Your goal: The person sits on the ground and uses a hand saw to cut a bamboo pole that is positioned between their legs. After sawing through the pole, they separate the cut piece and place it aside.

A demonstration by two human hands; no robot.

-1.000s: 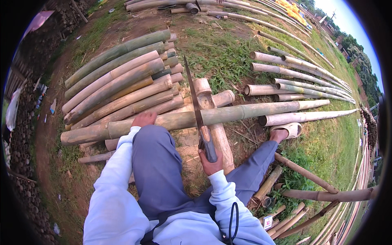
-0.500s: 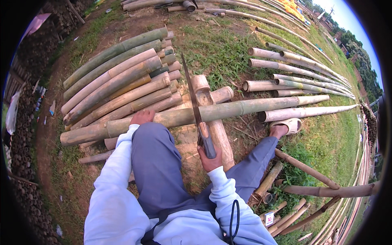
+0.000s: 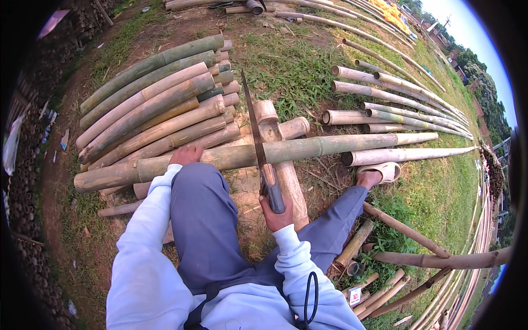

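A long greenish bamboo pole [image 3: 341, 144] lies across in front of me. My left hand [image 3: 187, 155] is closed over it beside my left knee, fingers curled on the top. In my right hand [image 3: 276, 214] is the grip of a handsaw [image 3: 256, 129], its dark, tapering blade pointing away from me. The blade crosses the pole on edge, touching it; how deep any cut goes, I cannot tell. Under the pole, near the saw, is a thick notched bamboo piece [image 3: 291, 192], with another short bamboo piece [image 3: 295, 127] behind.
Cut bamboo lengths [image 3: 159, 91] are stacked at the left. Long poles [image 3: 396, 91] lie on the grass at the right. A bamboo frame [image 3: 434, 258] stands at the lower right, near short pieces [image 3: 382, 297]. My sandalled foot [image 3: 385, 174] is beside a pale pole [image 3: 407, 154].
The whole scene has shifted slightly left in the picture. Both hands keep their holds, and the saw stays at about the same place on the pole.
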